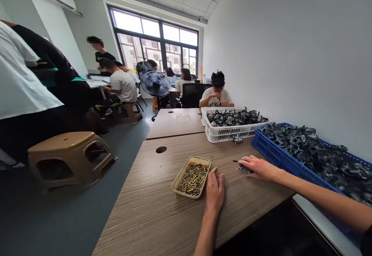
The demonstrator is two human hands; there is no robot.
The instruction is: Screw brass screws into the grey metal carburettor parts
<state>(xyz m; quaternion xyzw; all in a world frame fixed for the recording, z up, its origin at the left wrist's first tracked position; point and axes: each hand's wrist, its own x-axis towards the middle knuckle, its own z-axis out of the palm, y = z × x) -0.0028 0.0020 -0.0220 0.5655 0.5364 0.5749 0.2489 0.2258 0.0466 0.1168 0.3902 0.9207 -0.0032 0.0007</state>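
Tabletop [174, 217] lies open left of the screw tray [192, 178], toward its edge

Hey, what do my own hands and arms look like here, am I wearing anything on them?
Your left hand and right hand look bare: no gloves, rings, watches or bands that I can see. Both visible forearms are uncovered. Something black, possibly a sleeve edge, shows by the right arm at the picture's edge.

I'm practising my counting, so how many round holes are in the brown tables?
2. The near hole is in the closer table, left of the tray of golden pieces. The far hole is in the next table, left of the clear bowl. Others could be hidden.
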